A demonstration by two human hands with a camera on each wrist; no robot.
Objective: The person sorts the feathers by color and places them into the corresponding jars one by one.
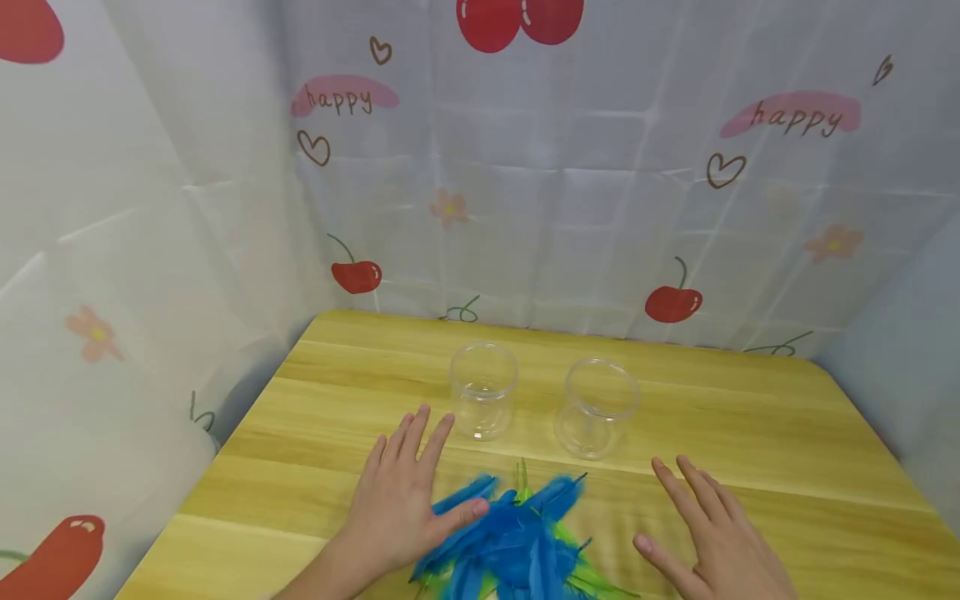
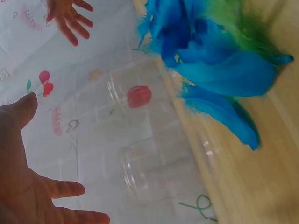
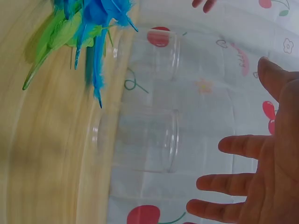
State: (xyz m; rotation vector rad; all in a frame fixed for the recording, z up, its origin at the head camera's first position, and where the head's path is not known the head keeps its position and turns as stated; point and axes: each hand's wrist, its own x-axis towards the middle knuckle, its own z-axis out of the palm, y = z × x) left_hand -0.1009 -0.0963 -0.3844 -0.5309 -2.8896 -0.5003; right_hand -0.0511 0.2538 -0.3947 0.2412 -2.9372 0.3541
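Note:
A loose pile of blue feathers (image 1: 517, 542) with green feathers (image 1: 592, 577) among them lies at the table's near middle. Over the pile's left side, my left hand (image 1: 401, 500) spreads its fingers, the thumb overlapping the blue feathers in the head view. My right hand (image 1: 720, 533) hovers to the right of the pile, fingers apart and holding nothing. Behind the feathers stand two clear cups, the left cup (image 1: 483, 396) and the right cup (image 1: 596, 408), both upright and see-through. In the right wrist view, a clear cup (image 3: 145, 140) stands beyond my extended fingers.
The wood-patterned table (image 1: 337, 367) has rounded far corners. A white curtain (image 1: 555, 200) printed with cherries, hearts and flowers hangs right behind its far edge, and another printed sheet (image 1: 165, 208) hangs along the left side.

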